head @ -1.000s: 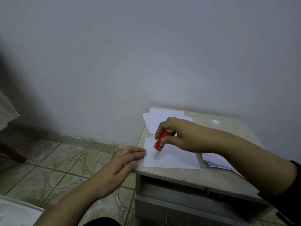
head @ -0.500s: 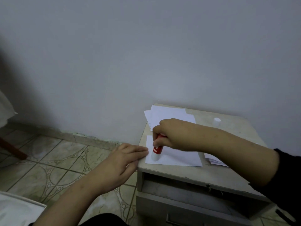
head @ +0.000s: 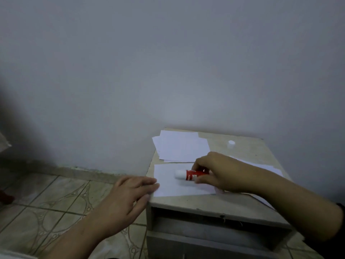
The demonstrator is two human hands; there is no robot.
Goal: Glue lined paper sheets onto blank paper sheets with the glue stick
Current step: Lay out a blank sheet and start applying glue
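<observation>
A white sheet of paper (head: 171,186) lies at the front left of a small beige table (head: 205,203). My right hand (head: 222,172) grips a red glue stick (head: 194,174) that points left, nearly flat, its white end over the sheet. My left hand (head: 128,195) has straight fingers whose tips press the sheet's left edge at the table's corner. A stack of white sheets (head: 181,146) sits behind, near the wall. More sheets (head: 265,167) lie on the right, partly hidden by my right forearm.
A small white cap (head: 231,143) stands at the back right of the table. Below the tabletop is an open drawer slot (head: 214,219). A tiled floor (head: 46,208) lies to the left and a plain wall stands just behind the table.
My right hand has swung the glue stick from upright on the sheet's left part to nearly flat, pointing left, further right on the sheet. My left hand stays on the sheet's edge.
</observation>
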